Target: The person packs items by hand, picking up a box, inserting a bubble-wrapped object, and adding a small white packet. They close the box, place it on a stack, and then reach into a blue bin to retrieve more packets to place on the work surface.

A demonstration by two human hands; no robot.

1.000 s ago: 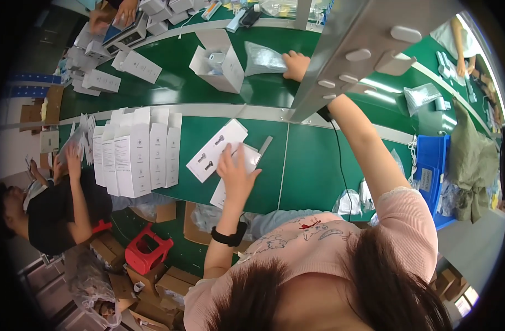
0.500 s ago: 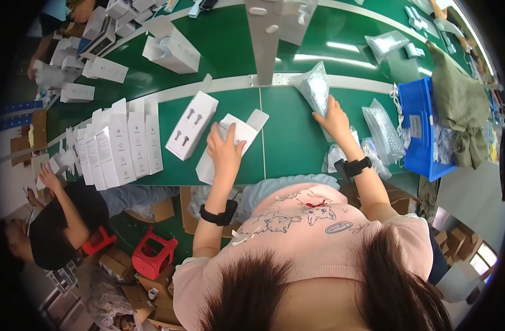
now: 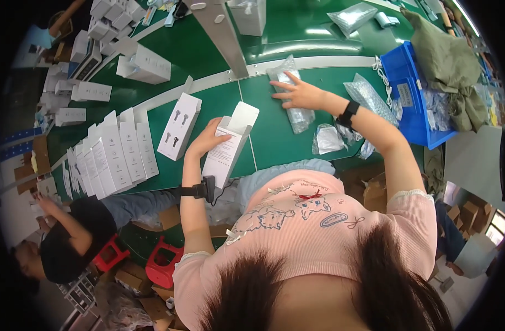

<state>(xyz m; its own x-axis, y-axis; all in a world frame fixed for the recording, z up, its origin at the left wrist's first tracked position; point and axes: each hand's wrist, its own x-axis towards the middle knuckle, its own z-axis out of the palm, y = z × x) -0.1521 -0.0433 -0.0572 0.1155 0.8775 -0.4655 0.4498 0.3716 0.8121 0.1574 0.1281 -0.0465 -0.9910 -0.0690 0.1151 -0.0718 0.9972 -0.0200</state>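
My left hand [image 3: 204,139] grips a white carton [image 3: 221,160] with its thumb across the printed side. The carton is tilted, and its end flap [image 3: 245,116] stands open at the far end. My right hand [image 3: 301,92] has its fingers spread over a bubble-wrap pouch [image 3: 300,119] that lies on the green table. Whether the palm presses on the pouch is hidden. Just left of my left hand lies another white carton [image 3: 178,129], with pictures on its face and its far flap open.
A row of upright white cartons [image 3: 112,154] stands at left. More bubble-wrap pouches [image 3: 368,96] and a clear bag [image 3: 327,139] lie at right, before a blue bin [image 3: 408,83]. A metal post [image 3: 224,41] rises at the far middle. A co-worker [image 3: 70,231] sits at left.
The bubble-wrap pouch has come down onto the table, and my right hand has unwrapped its fingers from it. My left hand has turned the carton, so a text-covered side now faces up.
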